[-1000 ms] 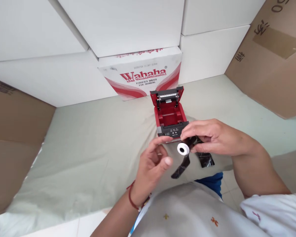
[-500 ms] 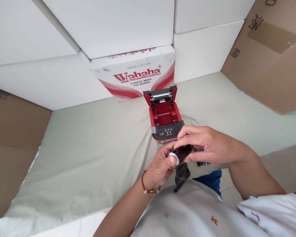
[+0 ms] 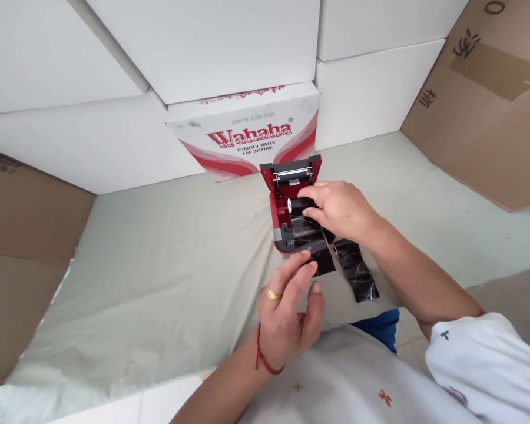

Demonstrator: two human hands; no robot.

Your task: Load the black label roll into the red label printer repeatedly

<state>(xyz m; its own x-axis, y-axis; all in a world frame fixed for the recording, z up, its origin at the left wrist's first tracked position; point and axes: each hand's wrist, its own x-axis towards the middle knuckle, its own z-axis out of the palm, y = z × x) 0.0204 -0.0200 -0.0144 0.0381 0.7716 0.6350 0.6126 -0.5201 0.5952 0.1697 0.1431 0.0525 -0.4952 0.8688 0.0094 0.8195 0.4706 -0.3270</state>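
A small red and black printer (image 3: 286, 237) sits on the cloth with its lid (image 3: 290, 168) tilted up. My right hand (image 3: 342, 206) pinches a black paper roll (image 3: 301, 206) with a white core end, at the printer's open compartment. From this roll a glossy black strip hangs down over the printer's front panel. My left hand (image 3: 291, 303), with a ring and a red string bracelet, is open, its fingertips close to the strip's lower end; whether they touch it I cannot tell. To the right, a second black strip (image 3: 360, 274) lies on the cloth, partly under my right forearm.
Behind the printer stands a white and red Wahaba-style water carton (image 3: 247, 138) against large white boxes (image 3: 375, 94). Brown cardboard boxes flank the surface at left (image 3: 30, 265) and right (image 3: 490, 129). A pale green cloth (image 3: 172, 265) covers the surface, wrinkled in places.
The black roll has moved from between both hands up to the printer's compartment, in my right hand. My left hand has let go and opened, and the roll's strip now lies over the printer's front.
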